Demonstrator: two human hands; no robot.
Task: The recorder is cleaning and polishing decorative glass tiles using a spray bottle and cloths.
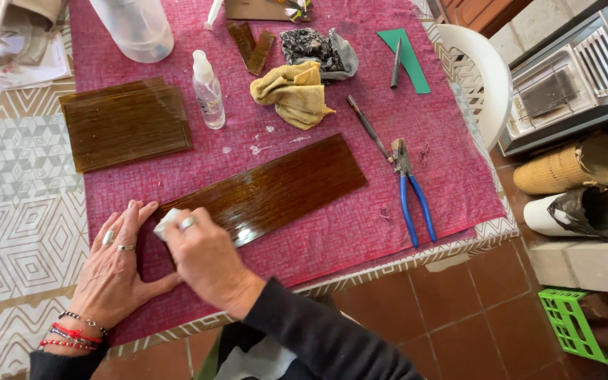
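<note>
Head view: right hand (205,257) pinches white pad (165,224) at brown glass strip (265,190) near edge; left hand (117,264) flat, fingers spread, on magenta cloth (360,232).

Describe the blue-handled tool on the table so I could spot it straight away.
Start at the magenta cloth covering the table, and look to its right side, past the long brown glass strip. There lie the pliers, jaws pointing away from the person and handles toward the table's near edge. Their two bright blue handles set them apart from the thin dark tool just beside them.
</note>
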